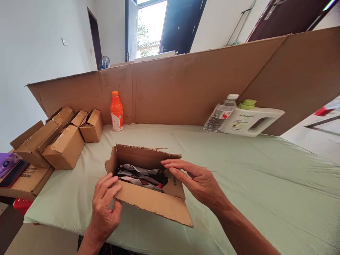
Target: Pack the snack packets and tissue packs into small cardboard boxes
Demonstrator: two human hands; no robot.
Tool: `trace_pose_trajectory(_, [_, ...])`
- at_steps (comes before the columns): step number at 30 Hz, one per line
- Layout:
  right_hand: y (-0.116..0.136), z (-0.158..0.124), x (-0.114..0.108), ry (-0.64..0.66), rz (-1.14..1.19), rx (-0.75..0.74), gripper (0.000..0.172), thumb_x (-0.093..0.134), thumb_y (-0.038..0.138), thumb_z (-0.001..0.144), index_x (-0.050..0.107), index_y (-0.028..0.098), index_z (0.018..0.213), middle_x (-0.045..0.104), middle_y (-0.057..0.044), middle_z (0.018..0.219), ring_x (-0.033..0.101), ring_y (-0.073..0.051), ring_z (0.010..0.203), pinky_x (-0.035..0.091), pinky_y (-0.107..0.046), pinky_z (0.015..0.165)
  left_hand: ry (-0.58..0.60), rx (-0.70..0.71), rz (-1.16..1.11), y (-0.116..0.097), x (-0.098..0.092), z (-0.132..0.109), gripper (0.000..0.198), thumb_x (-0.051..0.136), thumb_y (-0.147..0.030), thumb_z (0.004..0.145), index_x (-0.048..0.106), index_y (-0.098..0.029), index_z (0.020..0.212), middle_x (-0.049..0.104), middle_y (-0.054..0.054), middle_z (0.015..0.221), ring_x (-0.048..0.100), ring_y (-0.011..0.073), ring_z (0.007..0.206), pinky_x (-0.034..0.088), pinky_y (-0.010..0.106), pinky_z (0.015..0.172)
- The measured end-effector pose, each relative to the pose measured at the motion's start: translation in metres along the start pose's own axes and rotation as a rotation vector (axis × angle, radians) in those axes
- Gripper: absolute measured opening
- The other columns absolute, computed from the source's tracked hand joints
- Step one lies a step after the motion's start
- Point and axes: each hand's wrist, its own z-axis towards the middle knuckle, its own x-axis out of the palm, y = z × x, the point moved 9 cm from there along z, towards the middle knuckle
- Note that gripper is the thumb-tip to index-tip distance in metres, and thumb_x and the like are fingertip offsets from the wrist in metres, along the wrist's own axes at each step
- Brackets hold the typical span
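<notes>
An open cardboard box (152, 200) stands on the green cloth in front of me, its flaps folded outward. Inside lie dark and light printed packets (140, 177), crumpled together; their kind is unclear. My left hand (105, 207) pinches the box at its near left corner, fingers over the edge and thumb beneath the front flap. At the other end, my right hand (196, 180) is stretched out over the right flap, fingers extended and the thumb a little apart, holding nothing.
Several smaller cardboard boxes (65, 147) stand at the left, near a dark phone (14, 173). An orange bottle (117, 111) is behind the open box. A clear water bottle (220, 115) leans against a white jug (247, 120). A tall cardboard panel (170, 92) borders the back.
</notes>
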Motion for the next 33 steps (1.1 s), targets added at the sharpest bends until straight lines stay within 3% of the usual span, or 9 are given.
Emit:
trace_pose_trajectory(4, [-0.003, -0.001, -0.007, -0.056, -0.01, -0.016, 0.026, 0.059, 0.044, 0.097, 0.078, 0.027, 0.097, 0.079, -0.007, 0.108, 0.073, -0.024, 0.106, 0.061, -0.039, 0.092, -0.103, -0.15, 0.093, 0.014, -0.008, -0.006, 0.037, 0.053, -0.002, 0.087, 0.067, -0.023, 0.115, 0.042, 0.012, 0.157, 0.049, 0.0292, 0.14, 0.051, 0.049, 0.106])
trace_pose_trajectory(6, [-0.006, 0.002, -0.004, -0.035, -0.016, -0.017, 0.025, 0.059, 0.043, 0.097, 0.078, 0.026, 0.098, 0.079, -0.008, 0.111, 0.072, -0.025, 0.109, 0.06, -0.041, 0.095, -0.08, -0.207, 0.068, 0.022, -0.008, -0.004, 0.036, 0.052, -0.003, 0.086, 0.067, -0.023, 0.112, 0.037, 0.012, 0.162, 0.051, 0.03, 0.138, 0.054, 0.048, 0.102])
trace_pose_trajectory(11, [-0.016, 0.011, 0.0, -0.018, 0.001, 0.017, 0.027, 0.061, 0.041, 0.096, 0.073, 0.026, 0.115, 0.071, -0.01, 0.13, 0.071, -0.024, 0.11, 0.061, -0.04, 0.092, 0.129, -0.149, -0.148, 0.03, 0.003, 0.017, 0.035, 0.051, -0.004, 0.082, 0.062, -0.024, 0.109, 0.068, 0.01, 0.133, 0.061, 0.0277, 0.131, 0.056, 0.045, 0.101])
trace_pose_trajectory(16, [-0.019, 0.014, 0.002, -0.065, 0.095, 0.01, 0.025, 0.06, 0.035, 0.097, 0.069, 0.027, 0.119, 0.063, -0.011, 0.141, 0.074, -0.019, 0.096, 0.062, -0.039, 0.086, 0.217, -0.095, -0.156, 0.035, 0.004, 0.035, 0.031, 0.058, -0.007, 0.08, 0.062, -0.026, 0.105, 0.077, 0.004, 0.113, 0.066, 0.0276, 0.123, 0.05, 0.052, 0.108])
trace_pose_trajectory(20, [-0.015, 0.007, -0.01, -0.266, 0.011, -0.025, 0.019, 0.06, 0.033, 0.098, 0.071, 0.028, 0.113, 0.064, -0.009, 0.138, 0.069, -0.023, 0.113, 0.057, -0.043, 0.096, 0.272, -0.152, -0.154, 0.04, 0.007, 0.041, 0.03, 0.059, -0.009, 0.079, 0.066, -0.026, 0.102, 0.078, 0.002, 0.106, 0.069, 0.0253, 0.116, 0.048, 0.051, 0.11])
trace_pose_trajectory(23, [-0.017, 0.003, -0.024, -0.414, -0.065, -0.014, 0.035, 0.065, 0.038, 0.095, 0.066, 0.03, 0.129, 0.061, -0.008, 0.145, 0.058, -0.028, 0.131, 0.053, -0.047, 0.103, 0.233, -0.323, -0.134, 0.054, 0.01, 0.041, 0.027, 0.063, -0.02, 0.087, 0.067, -0.025, 0.113, 0.076, 0.003, 0.105, 0.071, 0.0215, 0.103, 0.057, 0.039, 0.094])
trace_pose_trajectory(27, [-0.033, 0.009, -0.01, -0.186, 0.075, 0.065, 0.04, 0.044, 0.05, 0.104, 0.071, 0.029, 0.125, 0.075, -0.007, 0.122, 0.07, -0.025, 0.113, 0.057, -0.044, 0.097, 0.103, -0.502, -0.121, 0.073, 0.017, 0.034, 0.049, 0.06, -0.03, 0.093, 0.053, -0.024, 0.141, 0.071, 0.007, 0.112, 0.068, 0.0181, 0.096, 0.058, 0.034, 0.087])
trace_pose_trajectory(30, [-0.025, 0.003, 0.007, 0.035, 0.065, -0.033, 0.046, 0.038, 0.052, 0.106, 0.078, 0.029, 0.111, 0.077, -0.006, 0.116, 0.071, -0.026, 0.113, 0.056, -0.044, 0.099, 0.088, -0.438, -0.142, 0.071, 0.027, 0.033, 0.053, 0.054, -0.025, 0.095, 0.047, -0.029, 0.147, 0.055, 0.011, 0.144, 0.063, 0.0209, 0.118, 0.056, 0.038, 0.097])
trace_pose_trajectory(33, [-0.011, -0.007, 0.015, 0.136, -0.054, -0.18, 0.038, 0.044, 0.048, 0.105, 0.074, 0.031, 0.12, 0.072, -0.005, 0.13, 0.061, -0.027, 0.13, 0.049, -0.049, 0.108, 0.187, -0.359, -0.134, 0.065, 0.041, 0.034, 0.051, 0.045, -0.016, 0.097, 0.052, -0.031, 0.145, 0.04, 0.01, 0.16, 0.049, 0.0249, 0.141, 0.048, 0.046, 0.112])
